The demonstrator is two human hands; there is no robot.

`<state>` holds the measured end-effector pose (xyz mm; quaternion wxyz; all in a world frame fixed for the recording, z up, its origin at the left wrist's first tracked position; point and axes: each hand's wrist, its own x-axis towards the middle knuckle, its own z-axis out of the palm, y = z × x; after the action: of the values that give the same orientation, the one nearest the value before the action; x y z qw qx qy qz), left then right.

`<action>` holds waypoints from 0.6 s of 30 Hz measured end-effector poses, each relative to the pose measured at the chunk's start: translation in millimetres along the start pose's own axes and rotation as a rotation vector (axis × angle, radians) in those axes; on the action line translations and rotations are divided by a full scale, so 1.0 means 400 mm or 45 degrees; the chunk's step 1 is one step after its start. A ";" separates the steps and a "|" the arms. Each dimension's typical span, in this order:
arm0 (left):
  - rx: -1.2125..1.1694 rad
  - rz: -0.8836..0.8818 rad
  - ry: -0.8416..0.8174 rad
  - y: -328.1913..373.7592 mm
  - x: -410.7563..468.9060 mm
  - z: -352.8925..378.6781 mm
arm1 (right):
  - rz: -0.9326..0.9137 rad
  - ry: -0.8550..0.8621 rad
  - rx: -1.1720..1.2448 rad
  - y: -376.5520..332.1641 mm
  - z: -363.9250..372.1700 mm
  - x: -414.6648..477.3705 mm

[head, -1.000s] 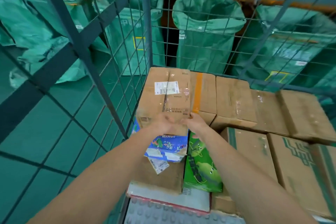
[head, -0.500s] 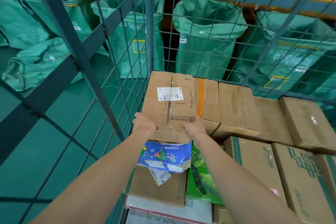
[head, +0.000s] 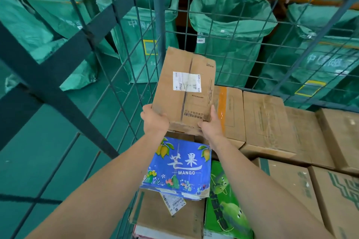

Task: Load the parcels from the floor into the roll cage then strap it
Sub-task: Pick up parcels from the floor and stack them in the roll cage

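Right now both hands are holding a brown parcel (head: 186,87) by its near corners, the left hand (head: 155,120) and right hand (head: 210,124) each curling a firm grip around the cardboard. It is tilting up above a blue mango box (head: 178,169) inside the roll cage (head: 157,6). Loading is seemingly underway, and the parcel is needing a flat slot among the stacked boxes (head: 266,122). Green sacks (head: 231,44) are standing beyond the wire on the green floor (head: 38,161).

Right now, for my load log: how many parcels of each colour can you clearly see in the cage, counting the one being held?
Brown cardboard boxes: 8, including the held box
Blue mango box: 1
Green printed box: 1
Total: 10
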<state>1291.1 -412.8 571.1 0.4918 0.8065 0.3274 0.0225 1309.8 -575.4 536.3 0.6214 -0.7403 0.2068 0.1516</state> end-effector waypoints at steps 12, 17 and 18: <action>0.275 -0.139 -0.259 -0.094 0.076 0.037 | 0.042 -0.115 -0.320 0.069 0.047 0.042; 0.411 -0.222 -0.354 -0.094 0.055 0.054 | 0.084 -0.212 -0.402 0.066 0.058 0.033; 0.369 -0.217 -0.382 -0.093 0.046 0.053 | 0.087 -0.223 -0.402 0.057 0.055 0.021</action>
<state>1294.2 -407.8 525.0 0.4140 0.8324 0.3174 -0.1869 1306.6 -558.1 508.6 0.5076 -0.8051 0.1507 0.2672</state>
